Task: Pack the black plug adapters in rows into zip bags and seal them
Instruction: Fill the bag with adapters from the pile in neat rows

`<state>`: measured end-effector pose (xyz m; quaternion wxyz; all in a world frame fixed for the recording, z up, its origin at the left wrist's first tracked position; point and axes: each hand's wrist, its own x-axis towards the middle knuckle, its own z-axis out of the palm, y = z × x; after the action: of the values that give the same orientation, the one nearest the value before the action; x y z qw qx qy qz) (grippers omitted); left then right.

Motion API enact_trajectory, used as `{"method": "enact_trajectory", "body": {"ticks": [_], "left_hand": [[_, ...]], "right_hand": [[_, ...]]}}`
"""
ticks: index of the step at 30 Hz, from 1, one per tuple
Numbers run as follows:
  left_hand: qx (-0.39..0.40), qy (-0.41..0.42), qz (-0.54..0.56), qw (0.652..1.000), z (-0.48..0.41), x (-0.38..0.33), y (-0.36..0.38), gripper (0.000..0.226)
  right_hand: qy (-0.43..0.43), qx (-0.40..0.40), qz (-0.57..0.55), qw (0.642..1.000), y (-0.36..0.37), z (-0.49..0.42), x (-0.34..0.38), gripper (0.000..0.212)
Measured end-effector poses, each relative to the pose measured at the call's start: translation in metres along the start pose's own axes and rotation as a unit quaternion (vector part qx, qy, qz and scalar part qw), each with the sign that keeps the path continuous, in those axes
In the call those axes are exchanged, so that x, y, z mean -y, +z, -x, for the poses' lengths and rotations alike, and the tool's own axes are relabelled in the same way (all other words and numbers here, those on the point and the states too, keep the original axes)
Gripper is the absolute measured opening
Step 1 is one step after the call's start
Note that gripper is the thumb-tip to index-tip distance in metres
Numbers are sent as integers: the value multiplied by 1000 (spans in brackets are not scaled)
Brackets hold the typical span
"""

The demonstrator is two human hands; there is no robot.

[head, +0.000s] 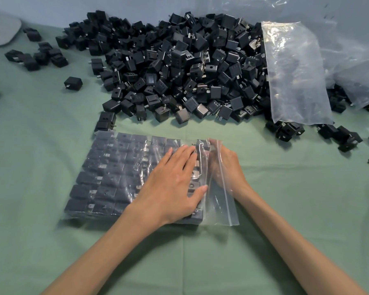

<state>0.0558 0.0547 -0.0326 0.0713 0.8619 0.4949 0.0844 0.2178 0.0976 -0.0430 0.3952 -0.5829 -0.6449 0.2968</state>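
Pressing left hand (pixel 170 184) atop zip bag (pixel 107 175), right hand (pixel 226 167) inside

Two bare forearms, no sleeves anywhere in view. No watch, bracelet or ring on either. Left hand (pixel 172 184) bare, no glove, nails short and unpainted. Right hand (pixel 226 167) bare too, partly blurred behind clear plastic, its nails not clear enough to tell. Slim wrists, smooth forearms, no marks or tattoos visible. Elbows and upper arms out of frame.
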Motion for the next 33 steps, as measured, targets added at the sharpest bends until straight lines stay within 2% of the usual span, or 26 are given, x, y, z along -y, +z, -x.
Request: {"method": "enact_trajectory", "body": {"ticks": [3,6,10,12,15,17,19,21,26,33], "left_hand": [[-3,4,-5,1000,1,1,1,84],[1,7,-15,1000,1,1,2,82],[9,16,-25,1000,1,2,2,78],[9,20,-26,999,1,2,2,75],[13,28,-25,999,2,1,2,72],[15,32,-27,999,2,1,2,69],[17,31,-28,999,2,1,3,69],[19,32,-29,999,2,1,3,69],[17,39,-26,999,3,1,1,70],[-3,5,10,1000,3,-3,0,80]], "right_hand": [[-88,9,74,993,-7,0,-1,38],[-110,3,115,987,-6,-1,-3,42],[-118,-57,140,981,-1,3,-2,17],[-100,-85,121,984,2,4,-4,18],[-7,-89,64,994,1,1,-6,32],[43,-65,-18,997,0,-2,-6,15],[108,-70,-112,985,2,-6,-4,20],[153,-95,-161,970,6,-6,-3,24],[164,-116,-167,965,18,1,-1,22],[187,-116,-109,970,24,-4,5,38]]}}
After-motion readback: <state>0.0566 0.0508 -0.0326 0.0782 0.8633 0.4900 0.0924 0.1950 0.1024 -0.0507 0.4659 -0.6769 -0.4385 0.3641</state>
